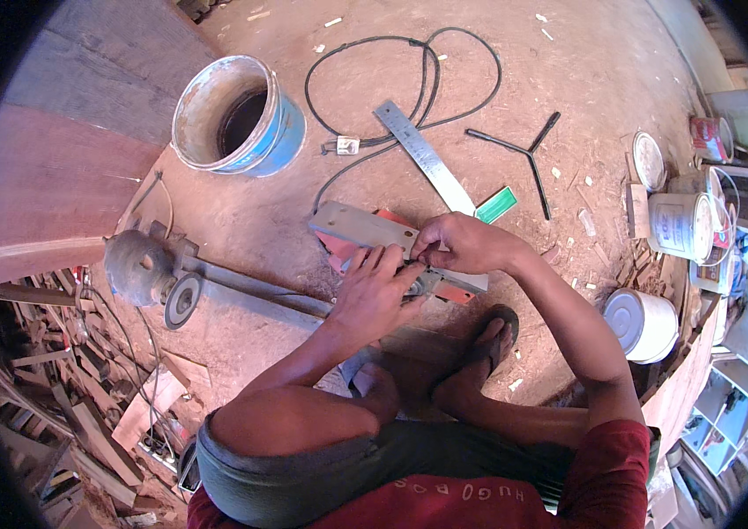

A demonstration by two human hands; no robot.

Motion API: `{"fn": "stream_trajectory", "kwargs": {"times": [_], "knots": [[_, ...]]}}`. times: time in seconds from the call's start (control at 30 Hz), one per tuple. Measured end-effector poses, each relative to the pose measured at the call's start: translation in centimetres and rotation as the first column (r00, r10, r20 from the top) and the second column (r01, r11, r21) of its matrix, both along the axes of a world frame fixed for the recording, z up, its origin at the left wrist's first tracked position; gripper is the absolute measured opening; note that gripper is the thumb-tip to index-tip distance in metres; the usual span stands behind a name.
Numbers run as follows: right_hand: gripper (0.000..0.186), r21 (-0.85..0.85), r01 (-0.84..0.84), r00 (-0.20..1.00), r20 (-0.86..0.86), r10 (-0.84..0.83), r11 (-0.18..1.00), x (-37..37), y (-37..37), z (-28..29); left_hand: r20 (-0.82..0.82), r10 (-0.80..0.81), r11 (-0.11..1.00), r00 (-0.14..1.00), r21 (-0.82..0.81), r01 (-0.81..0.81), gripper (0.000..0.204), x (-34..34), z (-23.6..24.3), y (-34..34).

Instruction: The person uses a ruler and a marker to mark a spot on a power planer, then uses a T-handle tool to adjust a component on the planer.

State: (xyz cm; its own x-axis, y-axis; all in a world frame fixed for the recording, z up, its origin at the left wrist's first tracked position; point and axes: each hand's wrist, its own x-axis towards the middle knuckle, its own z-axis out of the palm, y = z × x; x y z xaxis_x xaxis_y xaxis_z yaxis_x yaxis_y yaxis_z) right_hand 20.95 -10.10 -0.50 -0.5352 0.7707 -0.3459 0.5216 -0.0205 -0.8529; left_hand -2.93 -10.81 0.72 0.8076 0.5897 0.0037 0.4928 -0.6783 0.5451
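My left hand (pixel 374 291) lies over an orange power tool (pixel 338 247) with a grey metal plate (pixel 374 227), its fingers curled onto the tool near the middle. My right hand (pixel 446 242) is beside it on the right, with thumb and fingers pinched at a small part on the tool that I cannot make out. Both hands hide much of that spot. A steel try square (pixel 424 155) with a green handle (pixel 495 204) lies on the floor just beyond, and a black three-armed tool (pixel 539 176) lies to its right. My bare legs and sandalled feet are below the hands.
A blue bucket (pixel 272 137) with dark contents stands at upper left. A black cord (pixel 484 40) loops across the floor (pixel 576 79). A bench grinder (pixel 140 269) on a long bar lies left. Scrap wood (pixel 92 423) fills the lower left; several paint pails (pixel 673 225) line the right.
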Motion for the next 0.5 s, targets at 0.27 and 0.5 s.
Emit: {"fn": "stream_trajectory", "kwargs": {"times": [0.27, 0.5], "knots": [[0.022, -0.042, -0.004, 1.0, 0.004, 0.004, 0.999, 0.0, 0.0, 0.6, 0.085, 0.06, 0.997, 0.995, -0.048, -0.056, 0.046, -0.4, -0.3, -0.4], [0.022, -0.053, -0.027, 0.997, 0.076, 0.031, 0.998, -0.6, 0.4, 1.1, 0.137, 0.022, 1.0, 0.99, 0.016, -0.025, 0.037, -0.6, -0.3, -0.6]]}}
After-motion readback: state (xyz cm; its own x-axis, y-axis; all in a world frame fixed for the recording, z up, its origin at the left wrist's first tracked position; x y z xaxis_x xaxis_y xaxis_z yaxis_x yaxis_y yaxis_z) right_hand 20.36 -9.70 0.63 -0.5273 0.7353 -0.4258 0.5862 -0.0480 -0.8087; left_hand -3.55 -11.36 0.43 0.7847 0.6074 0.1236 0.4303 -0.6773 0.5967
